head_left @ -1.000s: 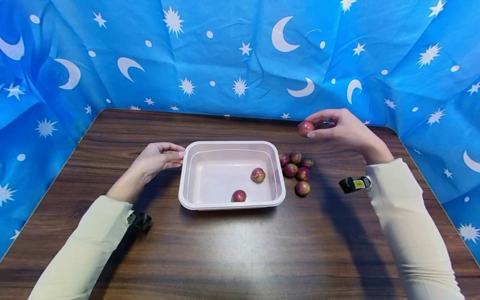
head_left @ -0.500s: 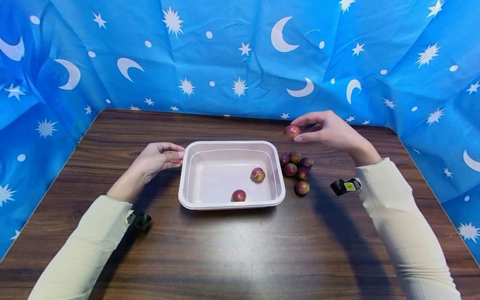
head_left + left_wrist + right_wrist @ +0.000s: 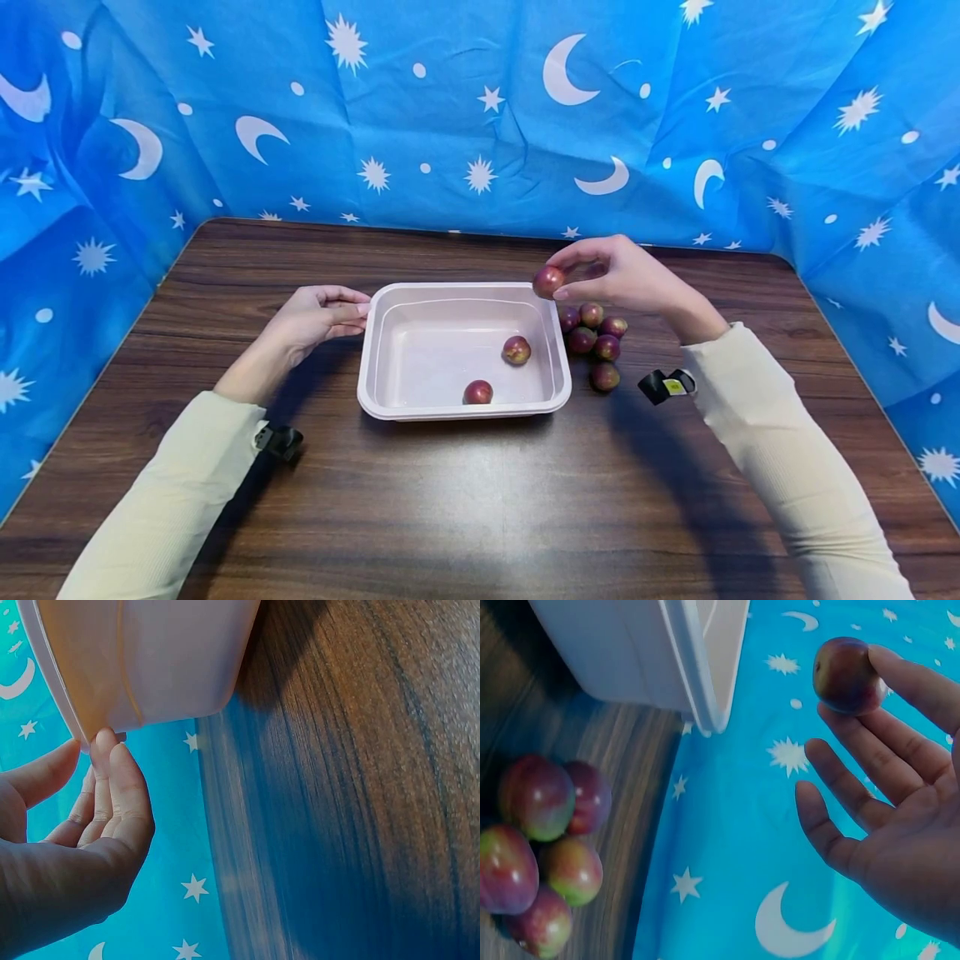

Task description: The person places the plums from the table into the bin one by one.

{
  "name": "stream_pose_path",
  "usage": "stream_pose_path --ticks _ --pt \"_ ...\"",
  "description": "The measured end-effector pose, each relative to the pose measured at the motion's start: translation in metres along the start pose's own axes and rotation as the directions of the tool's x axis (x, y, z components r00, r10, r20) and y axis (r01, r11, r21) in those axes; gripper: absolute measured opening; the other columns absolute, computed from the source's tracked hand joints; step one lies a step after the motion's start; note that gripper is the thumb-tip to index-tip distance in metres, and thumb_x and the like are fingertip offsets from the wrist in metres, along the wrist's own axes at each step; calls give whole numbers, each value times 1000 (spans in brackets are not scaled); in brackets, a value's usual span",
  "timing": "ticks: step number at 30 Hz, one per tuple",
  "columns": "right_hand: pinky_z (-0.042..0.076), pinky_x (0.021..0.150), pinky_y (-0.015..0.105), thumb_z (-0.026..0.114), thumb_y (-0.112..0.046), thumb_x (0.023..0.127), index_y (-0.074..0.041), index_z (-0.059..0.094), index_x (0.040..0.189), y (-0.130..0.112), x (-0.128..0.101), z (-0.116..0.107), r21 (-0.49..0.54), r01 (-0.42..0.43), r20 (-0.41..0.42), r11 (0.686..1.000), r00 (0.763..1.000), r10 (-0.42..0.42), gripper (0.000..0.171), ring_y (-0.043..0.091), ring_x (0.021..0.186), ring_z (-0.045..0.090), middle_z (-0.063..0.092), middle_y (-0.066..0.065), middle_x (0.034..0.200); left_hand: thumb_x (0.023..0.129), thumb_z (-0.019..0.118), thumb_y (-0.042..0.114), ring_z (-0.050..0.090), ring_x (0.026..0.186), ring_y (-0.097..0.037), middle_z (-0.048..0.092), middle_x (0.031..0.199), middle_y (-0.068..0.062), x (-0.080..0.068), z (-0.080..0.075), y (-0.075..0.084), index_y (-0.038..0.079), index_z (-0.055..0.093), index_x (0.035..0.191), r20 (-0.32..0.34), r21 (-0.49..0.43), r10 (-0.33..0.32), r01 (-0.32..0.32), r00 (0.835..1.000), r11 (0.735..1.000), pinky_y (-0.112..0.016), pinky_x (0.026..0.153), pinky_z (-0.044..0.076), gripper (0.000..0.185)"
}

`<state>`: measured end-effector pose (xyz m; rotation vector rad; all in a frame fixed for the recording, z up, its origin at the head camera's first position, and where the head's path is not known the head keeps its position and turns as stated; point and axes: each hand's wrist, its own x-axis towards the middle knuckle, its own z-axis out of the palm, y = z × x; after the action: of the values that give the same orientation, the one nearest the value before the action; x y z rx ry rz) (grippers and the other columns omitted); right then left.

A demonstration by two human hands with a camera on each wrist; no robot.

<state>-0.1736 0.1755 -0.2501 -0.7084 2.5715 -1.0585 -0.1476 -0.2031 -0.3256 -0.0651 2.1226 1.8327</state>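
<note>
My left hand pinches the rim at the left back corner of a whitish rectangular plastic tub. In the left wrist view, the thumb and fingertips meet at that rim. Up by the tub's right back corner, my right hand holds a dark red plum between thumb and fingertips. The right wrist view shows this plum raised, with the other fingers loosely bent. Inside the tub lie two plums, one plum to the right and another plum near the front wall.
Several red-green plums lie clustered on the brown wooden table, just right of the tub. One plum sits at the cluster's front. A blue cloth with white moons and stars hangs behind and at both sides.
My right hand has carried the plum left and slightly down, from beyond the cluster to the tub's right back corner. The left hand and the tub stay put.
</note>
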Motion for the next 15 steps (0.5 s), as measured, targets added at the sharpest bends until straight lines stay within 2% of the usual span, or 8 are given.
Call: stream_pose_path --ticks 11,15 --pt "48 82 38 70 -22 82 -11 63 113 -8 2 19 -29 41 40 999 998 -40 33 22 98 53 62 3 108 90 53 0 62 73 -8 62 83 3 0 0 0 -15 44 117 -2 -3 -7 7 1000 1000 -31 80 52 32" --pt "49 79 36 71 -20 82 -10 63 113 -10 2 24 -28 71 53 997 996 -69 33 24 95 54 63 2 107 90 53 0 62 73 -8 62 83 3 0 0 0 -16 44 117 -2 -3 -7 7 1000 1000 -30 80 52 32"
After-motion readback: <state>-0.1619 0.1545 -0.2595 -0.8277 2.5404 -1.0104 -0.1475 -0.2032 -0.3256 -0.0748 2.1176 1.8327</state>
